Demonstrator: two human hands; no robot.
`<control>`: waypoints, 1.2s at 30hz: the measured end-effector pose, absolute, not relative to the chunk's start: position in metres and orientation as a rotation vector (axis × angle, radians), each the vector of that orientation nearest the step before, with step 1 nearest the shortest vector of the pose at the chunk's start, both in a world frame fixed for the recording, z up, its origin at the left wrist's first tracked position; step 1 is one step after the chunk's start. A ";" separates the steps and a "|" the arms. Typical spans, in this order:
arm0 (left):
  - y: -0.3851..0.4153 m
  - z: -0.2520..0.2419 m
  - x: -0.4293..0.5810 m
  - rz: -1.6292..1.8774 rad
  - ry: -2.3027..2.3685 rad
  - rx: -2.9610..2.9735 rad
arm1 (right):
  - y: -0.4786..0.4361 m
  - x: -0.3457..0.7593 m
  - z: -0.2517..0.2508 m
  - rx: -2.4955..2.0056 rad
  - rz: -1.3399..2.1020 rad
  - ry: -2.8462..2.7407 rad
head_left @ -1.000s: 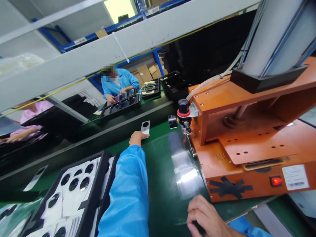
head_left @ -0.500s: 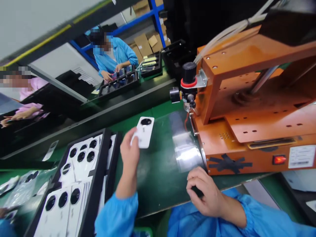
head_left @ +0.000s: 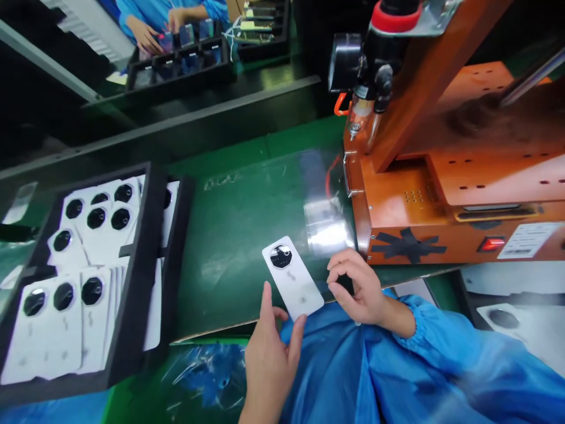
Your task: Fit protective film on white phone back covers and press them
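My left hand (head_left: 276, 350) comes up from the bottom and grips a white phone back cover (head_left: 304, 291) by its lower end, thumb on the bottom edge and index finger stretched along the side. The cover is tilted, with its dark octagonal camera window at the upper left. To its right is my right hand (head_left: 357, 288), fingers curled toward the thumb in a loose ring, with nothing visible in it. It is close to the front corner of the orange machine. On the left, a black tray (head_left: 139, 253) holds several more white back covers (head_left: 53, 330).
The orange machine (head_left: 410, 218) with a lit red switch (head_left: 492, 244) and a black pressure regulator (head_left: 384, 59) takes up the right side. A clear film sheet lies on the green mat (head_left: 247, 212). Across the bench, a co-worker's hands (head_left: 145, 35) are over a black parts tray (head_left: 176, 68).
My left hand has brought the back cover down toward me, near my right hand, and the cover has turned to lean left. My right hand keeps its curled shape. The view has tilted downward.
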State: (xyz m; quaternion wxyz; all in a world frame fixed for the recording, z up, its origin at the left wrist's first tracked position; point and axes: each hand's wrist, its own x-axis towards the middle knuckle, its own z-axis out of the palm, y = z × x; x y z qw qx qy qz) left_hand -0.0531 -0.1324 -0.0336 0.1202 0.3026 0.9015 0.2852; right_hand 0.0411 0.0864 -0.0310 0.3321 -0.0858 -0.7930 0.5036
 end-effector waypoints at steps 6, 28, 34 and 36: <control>-0.139 -0.044 -0.086 0.722 2.739 1.685 | 0.085 0.022 -0.018 -0.467 1.505 -2.060; -0.121 -0.090 -0.063 0.956 2.865 1.680 | 0.086 -0.057 -0.018 -0.540 1.023 -2.713; -0.120 -0.090 -0.064 0.951 2.877 1.702 | 0.087 -0.060 -0.020 -0.527 0.934 -2.725; -0.120 -0.090 -0.064 0.946 2.879 1.701 | 0.088 -0.061 -0.020 -0.519 0.921 -2.743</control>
